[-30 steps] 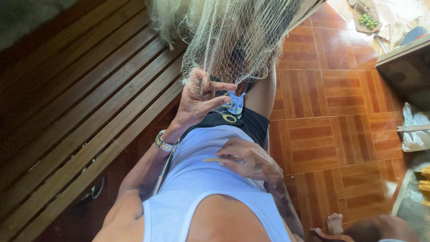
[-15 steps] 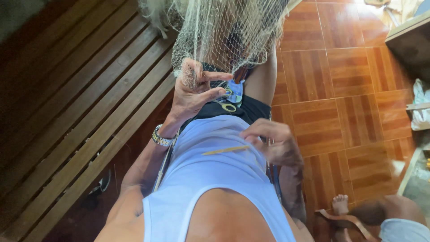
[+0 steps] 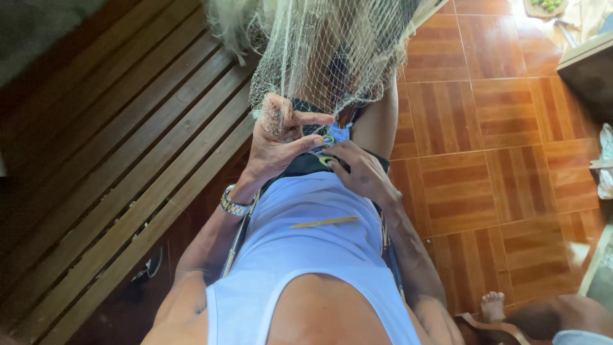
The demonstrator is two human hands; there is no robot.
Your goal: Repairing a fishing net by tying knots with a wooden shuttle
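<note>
Slatted wooden bench (image 3: 108, 160), tiled floor (image 3: 504, 160), perhaps fruit (image 3: 548, 5).

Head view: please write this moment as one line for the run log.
left hand: pinches pale mesh fishing net | right hand: at waist, nothing visibly held | thin yellow stick: on white vest

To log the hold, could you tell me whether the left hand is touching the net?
Touching: the head view shows the left hand with its fingers wrapped in the mesh of the net.

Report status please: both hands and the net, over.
Left hand fingers pinching fishing net edge. Right hand at waist, on dark shorts, grip unclear. Yellow stick lying on white shirt.
</note>
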